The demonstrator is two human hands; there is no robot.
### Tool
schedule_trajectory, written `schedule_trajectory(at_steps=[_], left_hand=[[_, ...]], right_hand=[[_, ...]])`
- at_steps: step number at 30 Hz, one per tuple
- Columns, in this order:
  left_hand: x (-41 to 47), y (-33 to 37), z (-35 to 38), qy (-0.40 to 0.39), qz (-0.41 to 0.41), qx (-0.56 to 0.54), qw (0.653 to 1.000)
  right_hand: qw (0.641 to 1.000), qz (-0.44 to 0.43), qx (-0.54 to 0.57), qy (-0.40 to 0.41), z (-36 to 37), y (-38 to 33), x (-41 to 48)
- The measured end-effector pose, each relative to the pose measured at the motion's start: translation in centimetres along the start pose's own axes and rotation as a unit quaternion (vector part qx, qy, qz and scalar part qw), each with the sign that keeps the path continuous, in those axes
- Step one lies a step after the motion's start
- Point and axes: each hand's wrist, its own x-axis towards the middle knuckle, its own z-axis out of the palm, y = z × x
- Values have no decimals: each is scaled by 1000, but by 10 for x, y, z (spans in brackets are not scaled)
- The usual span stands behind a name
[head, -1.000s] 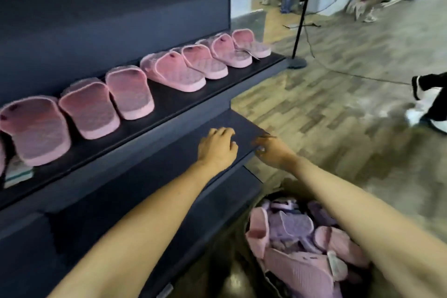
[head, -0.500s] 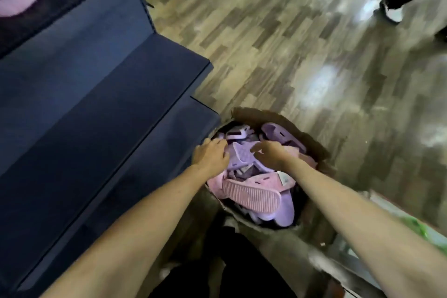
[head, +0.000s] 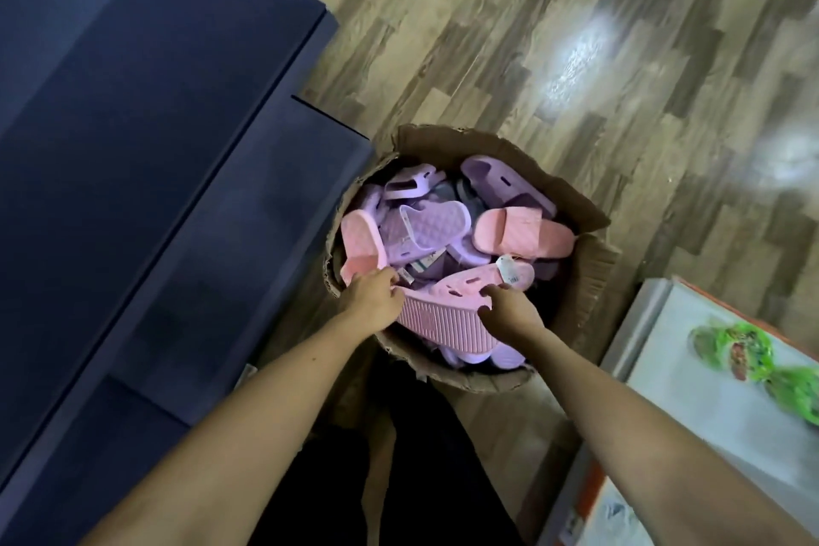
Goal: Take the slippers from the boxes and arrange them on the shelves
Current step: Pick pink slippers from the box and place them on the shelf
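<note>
A brown cardboard box on the floor holds several pink and purple slippers. Both my hands reach into its near side. My left hand grips the left end of a pink slipper lying sole up, and its fingers also touch a pink slipper at the box's left wall. My right hand grips the right side of a pink slipper with slots, which carries a white tag. A purple quilted slipper and another pink slipper lie further back.
Dark blue shelf steps run along the left, close to the box. A white and orange carton with green packets stands at the right. Wood-pattern floor spreads beyond the box. My dark trousers show below.
My hands left the shelf edge and dropped into the box. The view tilted down from the shelved slippers to the box, and both hands now hold pink slippers at its near side.
</note>
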Motion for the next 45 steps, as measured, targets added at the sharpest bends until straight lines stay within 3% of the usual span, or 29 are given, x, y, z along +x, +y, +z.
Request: schedule_trajectory(at_steps=[9, 12, 16, 21, 28, 33, 36, 41, 45], left_hand=[[37, -2, 28, -41, 24, -26, 999], [44, -11, 32, -54, 22, -20, 998], [45, -18, 33, -53, 6, -31, 998], [30, -20, 32, -73, -22, -48, 996], [17, -14, 46, -86, -9, -49, 995], [28, -12, 80, -125, -51, -38, 990], [33, -8, 105, -177, -85, -43, 980], [29, -8, 117, -205, -93, 27, 974], [8, -16, 87, -153, -66, 58, 984]], right_hand=[[994, 103, 21, -22, 32, 5, 44], [988, 103, 110, -45, 50, 0, 54], [979, 111, 169, -18, 57, -5, 62], [943, 112, 293, -111, 41, -18, 50], [925, 104, 320, -177, 71, -20, 21], [926, 79, 267, -253, 77, -8, 31], [922, 96, 292, -237, 82, 9, 38], [942, 102, 293, -129, 81, 27, 44], [957, 84, 247, -130, 68, 20, 39]])
